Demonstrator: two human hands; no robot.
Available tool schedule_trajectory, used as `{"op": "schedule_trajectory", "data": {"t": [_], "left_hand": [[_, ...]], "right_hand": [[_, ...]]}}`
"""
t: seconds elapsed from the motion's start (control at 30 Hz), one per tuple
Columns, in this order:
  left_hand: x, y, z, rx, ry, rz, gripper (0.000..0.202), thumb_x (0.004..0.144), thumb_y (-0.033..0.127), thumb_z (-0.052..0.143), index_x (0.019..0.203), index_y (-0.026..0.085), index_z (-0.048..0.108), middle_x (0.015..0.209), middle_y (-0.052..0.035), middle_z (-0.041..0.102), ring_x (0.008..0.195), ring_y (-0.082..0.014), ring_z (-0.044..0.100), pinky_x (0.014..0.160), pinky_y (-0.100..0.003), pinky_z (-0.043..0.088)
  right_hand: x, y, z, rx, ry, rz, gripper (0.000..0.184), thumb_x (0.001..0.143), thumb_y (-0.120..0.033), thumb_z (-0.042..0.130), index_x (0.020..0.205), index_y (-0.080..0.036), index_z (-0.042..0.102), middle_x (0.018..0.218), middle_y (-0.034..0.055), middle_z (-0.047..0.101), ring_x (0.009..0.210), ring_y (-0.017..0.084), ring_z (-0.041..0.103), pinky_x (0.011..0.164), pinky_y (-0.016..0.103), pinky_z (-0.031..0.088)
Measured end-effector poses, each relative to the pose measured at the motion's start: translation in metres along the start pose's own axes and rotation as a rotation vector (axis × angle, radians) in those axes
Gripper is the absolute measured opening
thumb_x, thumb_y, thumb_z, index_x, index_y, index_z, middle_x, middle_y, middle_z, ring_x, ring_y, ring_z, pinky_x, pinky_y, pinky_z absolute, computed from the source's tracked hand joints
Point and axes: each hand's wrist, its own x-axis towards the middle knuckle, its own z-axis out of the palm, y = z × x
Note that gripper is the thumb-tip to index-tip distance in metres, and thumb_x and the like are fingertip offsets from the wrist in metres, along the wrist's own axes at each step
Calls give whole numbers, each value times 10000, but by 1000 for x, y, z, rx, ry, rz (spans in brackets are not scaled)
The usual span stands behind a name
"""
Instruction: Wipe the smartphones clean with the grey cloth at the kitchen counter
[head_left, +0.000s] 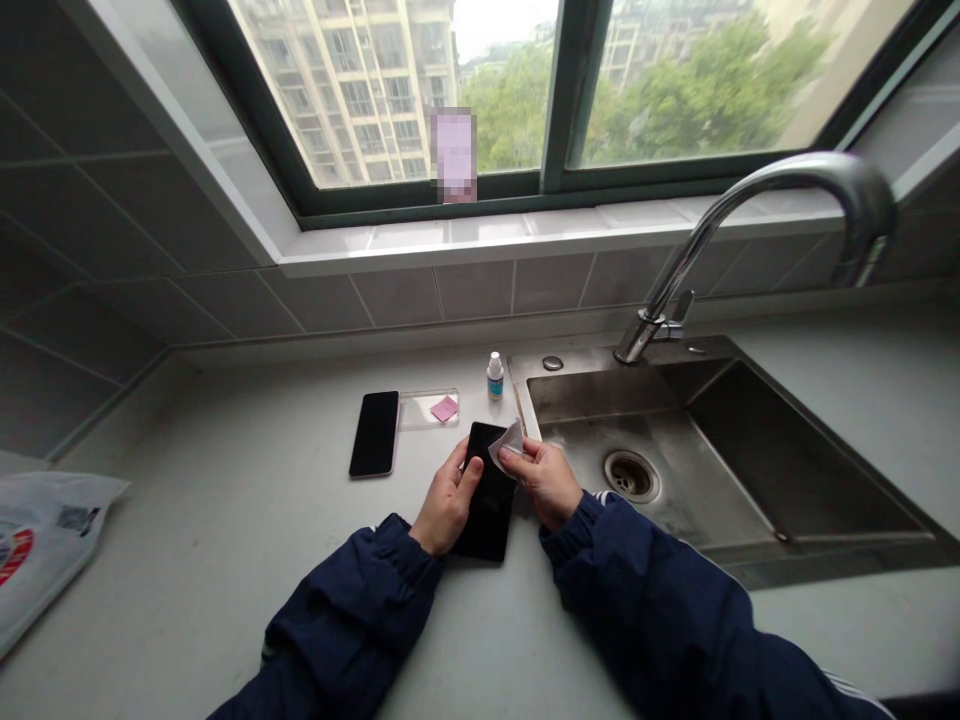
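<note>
Device (486, 520), black and flat, sits in the left hand (442, 500) of a person in dark blue sleeves (360, 610), above the pale desk (225, 560) and just beside the sink (570, 440). The fingers of that hand are closed along its left edge, with the thumb resting on the dark face. The right hand (551, 480) has its fingers pinched together on a small white cloth (507, 446), which lies over the device's upper right corner; how firmly it presses cannot be told. Beyond the left hand, a phone (374, 434) lies flat with its dark side up, next to a clear case (414, 410) with a pink slip (444, 408) on it. A small white bottle (495, 378) stands upright near the sink's left rim. Farther left lies a plastic bag (56, 530), and a chrome tap (675, 260) arches over the sink's back edge.
</note>
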Motion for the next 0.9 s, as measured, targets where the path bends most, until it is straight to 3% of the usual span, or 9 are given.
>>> {"op": "schedule_trajectory", "data": {"t": [0.3,0.5,0.67,0.8,0.9], "left_hand": [[1,-1,0,-7,4,-48,507,951,448,544,1396,205,538,1450,-74,555,1379,-288,464,1167,-387,336],[2,-2,0,-114,4,-122,564,918,472,589,1413,216,503,1352,-87,630,1255,-309,577,1059,-410,452],[6,-5,-5,-64,76,-92,535,912,511,584,1350,204,559,1301,-84,661,1193,-282,611,1040,-386,450],[10,-4,-8,-5,129,-35,494,950,520,513,1293,178,609,1344,-92,630,1272,-276,551,1104,-375,375],[10,-3,-7,-38,168,-67,495,957,526,495,1298,181,595,1329,-92,630,1256,-271,556,1087,-374,381]], "right_hand": [[1,0,-5,-117,55,-67,438,644,-483,870,892,-134,778,749,58,753,691,232,701,664,322,533],[4,4,-5,-113,33,-107,419,693,-502,837,884,-134,776,771,44,747,735,206,676,694,292,505],[1,5,3,-54,-66,-112,460,721,-554,801,956,-163,744,843,39,744,844,212,681,826,314,514],[-4,7,7,-41,-207,-83,443,764,-516,784,1056,-191,717,907,32,741,861,210,691,878,340,517],[-9,9,10,-58,-286,-91,430,837,-514,718,1121,-192,695,970,38,736,898,215,688,903,354,512]]}}
